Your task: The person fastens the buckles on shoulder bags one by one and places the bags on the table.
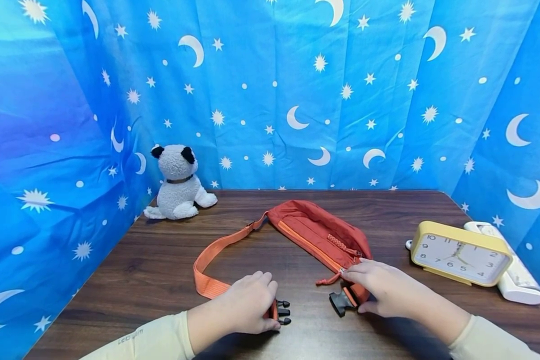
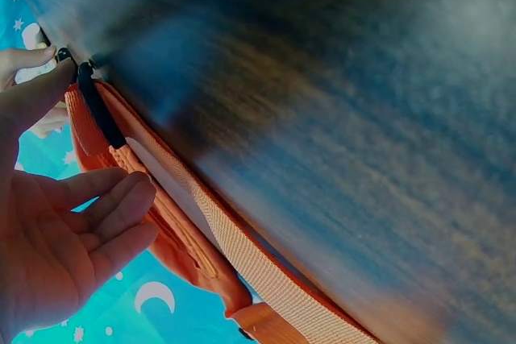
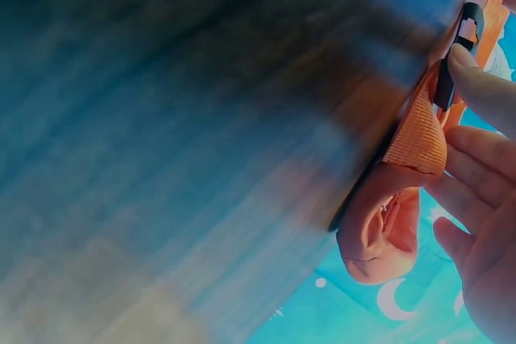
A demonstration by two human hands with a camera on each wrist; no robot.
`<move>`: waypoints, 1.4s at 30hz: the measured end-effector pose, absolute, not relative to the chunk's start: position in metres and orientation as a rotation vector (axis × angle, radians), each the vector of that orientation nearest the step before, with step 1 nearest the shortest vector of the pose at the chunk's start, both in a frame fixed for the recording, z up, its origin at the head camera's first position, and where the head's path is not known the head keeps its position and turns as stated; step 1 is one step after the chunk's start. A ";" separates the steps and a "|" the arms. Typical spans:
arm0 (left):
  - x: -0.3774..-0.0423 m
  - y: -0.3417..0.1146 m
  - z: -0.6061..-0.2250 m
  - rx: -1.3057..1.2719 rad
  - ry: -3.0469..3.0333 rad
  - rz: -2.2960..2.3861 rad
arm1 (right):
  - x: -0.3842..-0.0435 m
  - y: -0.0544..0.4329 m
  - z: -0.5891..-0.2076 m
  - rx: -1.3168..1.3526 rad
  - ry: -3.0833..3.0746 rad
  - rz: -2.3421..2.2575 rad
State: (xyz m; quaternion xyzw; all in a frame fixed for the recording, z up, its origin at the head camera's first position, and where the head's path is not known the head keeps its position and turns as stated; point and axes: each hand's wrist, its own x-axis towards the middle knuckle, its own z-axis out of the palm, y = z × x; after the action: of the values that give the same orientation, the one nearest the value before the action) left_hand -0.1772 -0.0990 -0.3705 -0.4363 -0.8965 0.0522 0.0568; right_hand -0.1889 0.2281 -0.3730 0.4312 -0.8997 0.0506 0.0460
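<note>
A red waist bag (image 1: 312, 227) with orange zips lies at the middle of the table, its orange strap (image 1: 205, 260) curving round to the left. My left hand (image 1: 252, 302) holds the strap's end at the pronged black buckle half (image 1: 283, 312), prongs pointing right. In the left wrist view the thumb lies by that buckle (image 2: 98, 110) and the fingers are bent beside the strap. At the bag's near end my right hand (image 1: 387, 290) holds the black socket half (image 1: 342, 301); its thumb presses the socket (image 3: 446, 82) in the right wrist view. A gap separates the two halves.
A yellow alarm clock (image 1: 461, 255) stands at the right, before a white case (image 1: 519, 280). Back left sits a white plush dog (image 1: 177, 187) with black ears. Blue curtains (image 1: 270, 100) with moons and stars hang around the brown wooden table (image 1: 139, 270).
</note>
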 end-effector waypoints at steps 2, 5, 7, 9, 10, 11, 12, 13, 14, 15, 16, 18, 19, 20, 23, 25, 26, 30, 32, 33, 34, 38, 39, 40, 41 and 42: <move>-0.177 -0.099 -0.371 -1.320 -2.725 0.158 | -0.189 0.227 -0.372 1.314 -2.758 0.150; -0.177 -0.100 -0.372 -1.315 -2.741 0.152 | -0.189 0.225 -0.371 1.324 -2.764 0.149; -0.177 -0.100 -0.372 -1.313 -2.749 0.150 | -0.189 0.224 -0.371 1.338 -2.760 0.155; -0.177 -0.100 -0.372 -1.315 -2.755 0.149 | -0.190 0.224 -0.371 1.359 -2.754 0.173; -0.177 -0.100 -0.372 -1.316 -2.757 0.148 | -0.190 0.224 -0.371 1.370 -2.750 0.184; -0.177 -0.100 -0.372 -1.319 -2.759 0.149 | -0.190 0.224 -0.371 1.379 -2.750 0.196; -0.177 -0.100 -0.372 -1.322 -2.762 0.152 | -0.190 0.223 -0.371 1.387 -2.751 0.207; -0.177 -0.100 -0.372 -1.325 -2.765 0.155 | -0.191 0.223 -0.371 1.394 -2.753 0.216; -0.177 -0.100 -0.372 -1.328 -2.770 0.156 | -0.191 0.223 -0.371 1.400 -2.754 0.226; -0.177 -0.099 -0.372 -1.329 -2.776 0.156 | -0.191 0.223 -0.371 1.405 -2.754 0.231; -0.177 -0.099 -0.371 -1.330 -2.782 0.157 | -0.191 0.223 -0.371 1.410 -2.752 0.234; -0.177 -0.099 -0.371 -1.331 -2.793 0.158 | -0.191 0.223 -0.371 1.413 -2.756 0.238; -0.177 -0.099 -0.371 -1.330 -2.797 0.158 | -0.191 0.223 -0.372 1.412 -2.761 0.240; -0.177 -0.099 -0.371 -1.330 -2.799 0.158 | -0.191 0.223 -0.372 1.411 -2.765 0.242; -0.177 -0.099 -0.372 -1.328 -2.804 0.160 | -0.191 0.223 -0.372 1.405 -2.783 0.247; -0.177 -0.099 -0.372 -1.328 -2.809 0.157 | -0.191 0.223 -0.372 1.405 -2.792 0.249; -0.177 -0.099 -0.372 -1.330 -2.809 0.155 | -0.191 0.223 -0.372 1.405 -2.794 0.249; -0.177 -0.099 -0.373 -1.338 -2.810 0.133 | -0.191 0.223 -0.372 1.416 -2.792 0.255; -0.177 -0.099 -0.374 -1.343 -2.808 0.125 | -0.190 0.222 -0.371 1.426 -2.783 0.266; -0.177 -0.099 -0.374 -1.343 -2.809 0.121 | -0.190 0.222 -0.371 1.434 -2.776 0.274; -0.177 -0.099 -0.374 -1.343 -2.806 0.119 | -0.191 0.221 -0.371 1.439 -2.769 0.281; -0.176 -0.099 -0.375 -1.343 -2.795 0.129 | -0.191 0.221 -0.371 1.456 -2.738 0.281; -0.176 -0.098 -0.375 -1.342 -2.791 0.133 | -0.190 0.221 -0.371 1.455 -2.735 0.277; -0.176 -0.098 -0.375 -1.341 -2.788 0.137 | -0.190 0.221 -0.371 1.452 -2.737 0.271; -0.176 -0.098 -0.375 -1.339 -2.788 0.141 | -0.190 0.221 -0.371 1.450 -2.738 0.268; -0.176 -0.098 -0.374 -1.338 -2.789 0.143 | -0.190 0.220 -0.371 1.448 -2.740 0.265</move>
State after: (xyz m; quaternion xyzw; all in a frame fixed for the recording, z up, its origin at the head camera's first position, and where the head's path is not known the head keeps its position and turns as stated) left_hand -0.1760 -0.0981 -0.3743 -0.4319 -0.9005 0.0461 0.0225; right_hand -0.1902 0.2205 -0.3713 0.4655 -0.8808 0.0853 0.0157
